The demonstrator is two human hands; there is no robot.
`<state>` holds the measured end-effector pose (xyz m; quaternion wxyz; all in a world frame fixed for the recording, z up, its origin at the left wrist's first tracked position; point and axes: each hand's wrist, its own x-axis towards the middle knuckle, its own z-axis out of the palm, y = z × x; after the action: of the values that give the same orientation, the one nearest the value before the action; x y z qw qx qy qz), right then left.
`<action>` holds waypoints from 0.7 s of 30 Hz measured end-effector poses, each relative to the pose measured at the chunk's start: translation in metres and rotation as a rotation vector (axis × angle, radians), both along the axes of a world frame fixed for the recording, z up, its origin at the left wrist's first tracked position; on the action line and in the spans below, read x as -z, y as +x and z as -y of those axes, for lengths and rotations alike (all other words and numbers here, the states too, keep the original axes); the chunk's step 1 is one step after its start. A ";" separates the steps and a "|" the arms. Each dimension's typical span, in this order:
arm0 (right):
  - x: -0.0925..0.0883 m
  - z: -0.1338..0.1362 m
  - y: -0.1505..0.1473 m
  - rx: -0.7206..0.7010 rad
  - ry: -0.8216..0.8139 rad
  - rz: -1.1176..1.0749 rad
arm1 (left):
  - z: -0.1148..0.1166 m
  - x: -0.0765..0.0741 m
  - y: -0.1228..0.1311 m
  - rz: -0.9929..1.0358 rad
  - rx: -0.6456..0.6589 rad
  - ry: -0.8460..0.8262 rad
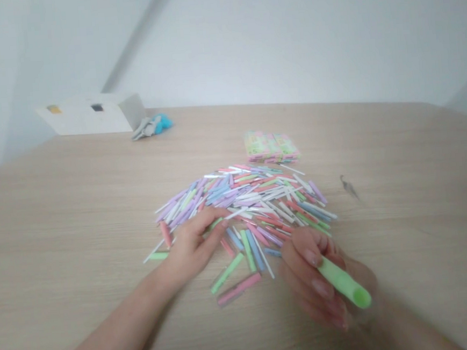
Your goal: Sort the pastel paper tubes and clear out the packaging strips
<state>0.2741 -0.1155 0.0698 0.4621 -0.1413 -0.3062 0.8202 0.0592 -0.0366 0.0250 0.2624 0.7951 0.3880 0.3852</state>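
A heap of several thin pastel sticks [255, 197], pink, green, blue, purple and white, lies spread on the wooden table [59, 221]. My left hand [194, 245] rests at the heap's near left edge, its fingers pinched on a small green piece [217, 223]. My right hand [318, 281] is curled round a light green tube [345, 284], whose open end points toward me and to the right. Loose sticks, among them a green one [227, 272] and a pink one [239, 289], lie between my two hands.
A small stack of pastel packets [270, 146] sits just behind the heap. A white box [91, 115] stands at the back left, with a grey and blue bundle [152, 125] beside it. A small dark scrap [348, 186] lies to the right. White walls rise behind the table.
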 end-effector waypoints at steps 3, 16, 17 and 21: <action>-0.001 0.003 -0.002 -0.032 0.014 -0.064 | 0.002 -0.005 0.002 -0.018 -0.005 0.013; -0.007 0.004 -0.004 -0.025 0.009 -0.042 | 0.002 -0.003 0.002 -0.019 0.018 -0.005; -0.007 0.004 -0.005 -0.026 0.006 -0.045 | 0.002 -0.004 0.003 -0.016 0.020 -0.006; -0.007 0.004 -0.005 -0.021 -0.036 0.007 | 0.002 -0.006 0.003 0.005 0.034 -0.024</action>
<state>0.2692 -0.1199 0.0770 0.4498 -0.1495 -0.2943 0.8299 0.0623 -0.0390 0.0306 0.2797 0.7974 0.3783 0.3780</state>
